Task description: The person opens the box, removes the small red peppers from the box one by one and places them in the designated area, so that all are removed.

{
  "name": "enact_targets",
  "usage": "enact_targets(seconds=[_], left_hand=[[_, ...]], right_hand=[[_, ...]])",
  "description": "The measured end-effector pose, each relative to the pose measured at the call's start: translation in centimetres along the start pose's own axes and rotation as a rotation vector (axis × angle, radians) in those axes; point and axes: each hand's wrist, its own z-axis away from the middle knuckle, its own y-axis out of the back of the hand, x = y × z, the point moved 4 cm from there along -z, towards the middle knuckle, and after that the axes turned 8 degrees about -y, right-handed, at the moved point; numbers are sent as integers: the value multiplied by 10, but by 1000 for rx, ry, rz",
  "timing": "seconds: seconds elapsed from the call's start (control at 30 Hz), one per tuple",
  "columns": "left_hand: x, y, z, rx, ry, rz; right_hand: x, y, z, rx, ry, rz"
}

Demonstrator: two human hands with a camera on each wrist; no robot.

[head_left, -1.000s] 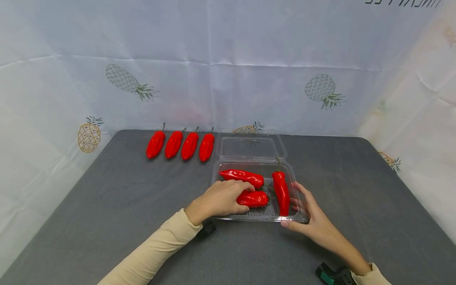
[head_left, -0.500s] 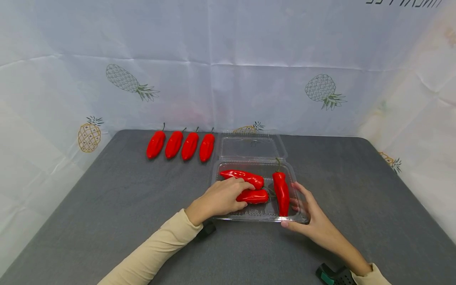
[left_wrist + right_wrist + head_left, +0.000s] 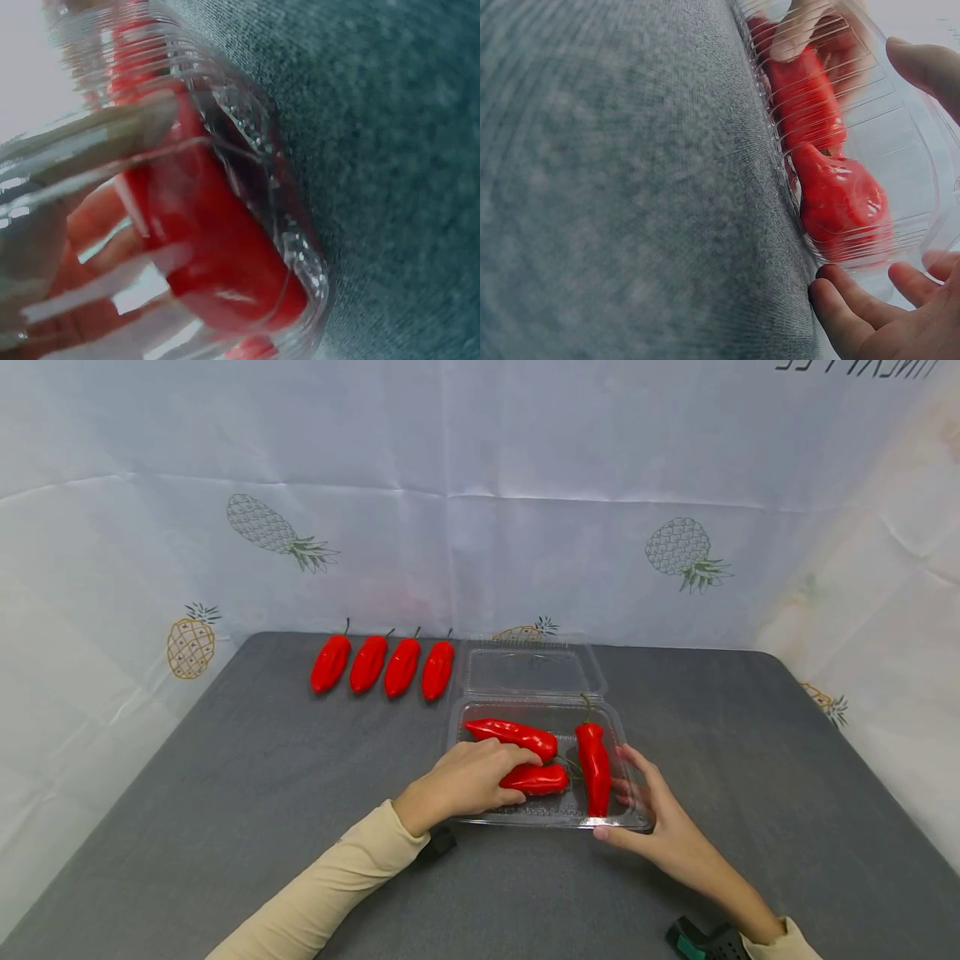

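A clear plastic clamshell container [image 3: 551, 817] lies with its lid [image 3: 528, 670] folded back. Inside are three red peppers. My left hand [image 3: 472, 777] reaches over the left side and grips the nearest pepper [image 3: 542, 780], which lies crosswise. Behind it is another crosswise pepper [image 3: 517, 732], and a third pepper [image 3: 594, 768] lies lengthwise along the right wall. My right hand [image 3: 663, 818] holds the container's near right corner, thumb at the front rim and fingers along the side. Through the clear wall in the left wrist view, fingers [image 3: 105, 217] show against the red pepper.
Several more red peppers [image 3: 367, 664] lie in a row on the grey table [image 3: 300, 777], left of the lid, stems pointing back. A white curtain with pineapple prints [image 3: 487, 552] hangs behind the table. A dark device [image 3: 705, 939] sits at the right wrist.
The nearest pepper has shifted slightly away and then back toward the front under my left hand. My right hand keeps its place on the container's corner.
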Motion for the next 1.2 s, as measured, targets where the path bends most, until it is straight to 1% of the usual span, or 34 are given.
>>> enact_targets(seconds=[0.1, 0.27, 0.37, 0.53, 0.7, 0.83, 1.03, 1.2], left_hand=[[0, -1, 0, 7, -3, 14], [0, 1, 1, 51, -22, 29], [1, 4, 2, 70, -38, 46], [3, 9, 4, 82, -62, 95], [4, 16, 7, 84, -65, 127], [6, 23, 11, 103, -66, 143], [6, 35, 16, 156, -57, 226], [4, 44, 17, 220, -77, 318]], right_hand=[[0, 0, 0, 1, -2, 9], [0, 0, 1, 6, 2, 13], [1, 0, 2, 7, 6, 13], [0, 0, 1, 9, 2, 16], [0, 0, 1, 8, 8, 8], [0, 0, 1, 8, 7, 15], [0, -1, 1, 7, 4, 16], [0, 0, 1, 2, 3, 12]])
